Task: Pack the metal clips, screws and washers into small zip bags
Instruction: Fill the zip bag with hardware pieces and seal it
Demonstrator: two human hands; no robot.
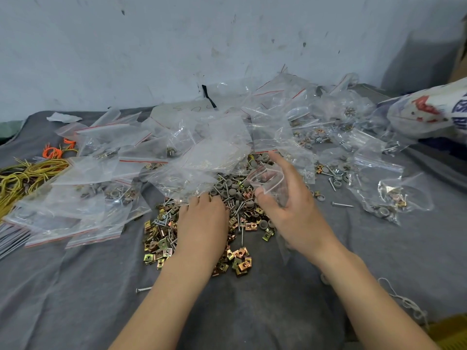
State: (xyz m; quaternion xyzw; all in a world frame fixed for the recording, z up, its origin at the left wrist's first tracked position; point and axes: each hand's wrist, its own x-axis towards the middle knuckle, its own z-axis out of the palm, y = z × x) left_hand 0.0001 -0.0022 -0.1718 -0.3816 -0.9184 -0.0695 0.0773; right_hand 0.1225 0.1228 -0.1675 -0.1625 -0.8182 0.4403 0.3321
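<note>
1. Work surface: a grey cloth [75, 286] carries all stock. The loose pile [237, 195] of hardware at its centre is the reference for every location below.

2. Empty zip bags [202, 137]: a large, disordered heap behind and to the left of the loose pile, overlapping its far edge.

3. Filled bags [384, 198]: several lie to the right of the loose pile and more to its left, each showing hardware inside. Judgement: packing is well under way, but the stock still unbagged indicates many bags remain to fill.

4. Left hand [202, 223]: palm down on the loose pile, fingers bent into the hardware. Whether it grips any piece cannot be told.

5. Right hand [290, 205]: raised over the right edge of the loose pile, thumb and fingers pinching a small zip bag [270, 183], forefinger extended. The bag mouth stands open; its contents cannot be made out.

6. Pile contents: metal clips [159, 246] on the near side, grey washers [228, 185] and screws [240, 224] toward the far side. One stray screw [144, 289] lies in front of the pile.
</note>
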